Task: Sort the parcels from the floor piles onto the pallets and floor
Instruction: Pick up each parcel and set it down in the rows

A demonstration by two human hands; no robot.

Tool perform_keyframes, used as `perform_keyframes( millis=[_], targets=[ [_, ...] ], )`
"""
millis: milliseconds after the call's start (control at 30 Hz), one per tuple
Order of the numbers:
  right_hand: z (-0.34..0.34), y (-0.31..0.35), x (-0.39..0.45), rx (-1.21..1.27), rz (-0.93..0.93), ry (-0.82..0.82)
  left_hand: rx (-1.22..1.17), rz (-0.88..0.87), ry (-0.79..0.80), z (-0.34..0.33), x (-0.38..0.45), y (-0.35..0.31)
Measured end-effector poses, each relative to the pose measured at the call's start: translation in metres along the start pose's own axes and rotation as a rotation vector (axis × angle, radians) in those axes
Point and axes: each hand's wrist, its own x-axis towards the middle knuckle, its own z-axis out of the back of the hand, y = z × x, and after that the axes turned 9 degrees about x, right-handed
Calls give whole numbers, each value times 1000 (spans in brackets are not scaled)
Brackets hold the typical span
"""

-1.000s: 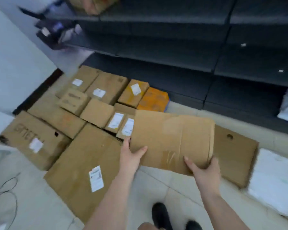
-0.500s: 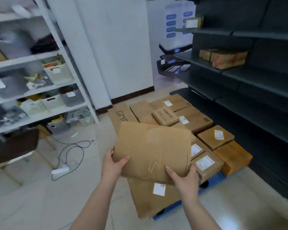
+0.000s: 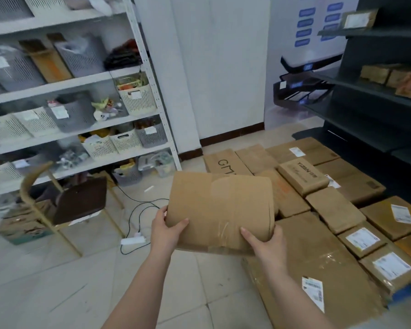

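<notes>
Between both hands' fingers, left hand (image 3: 167,230) and right hand (image 3: 266,243) grasp the flat brown cardboard parcel (image 3: 221,207); held only at its near edge, it could tip forward and slip.

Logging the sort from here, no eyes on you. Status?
Left hand and right hand both grip the brown parcel, held above the floor. Chair and power strip ahead left; stacked boxes right.

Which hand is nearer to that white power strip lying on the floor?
The left hand. It grips the near-left corner of the cardboard parcel, just up and right of the power strip in the picture. The right hand grips the near-right corner, on the far side of the parcel from it.
</notes>
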Motion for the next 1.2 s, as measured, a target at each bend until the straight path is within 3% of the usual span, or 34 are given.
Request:
perform_keyframes(
  millis=[333,567,867,1200],
  targets=[
    [-181,52,147,32,-26,128,68,43,-117,35,218,-24],
    [-278,71,243,24,-33,97,94,48,-95,34,362,-34],
    [-378,93,367,11,-80,-184,145,-39,168,-8,575,-54],
    [-381,89,487,27,-252,-573,233,-161,570,-152,713,-112]
  ],
)
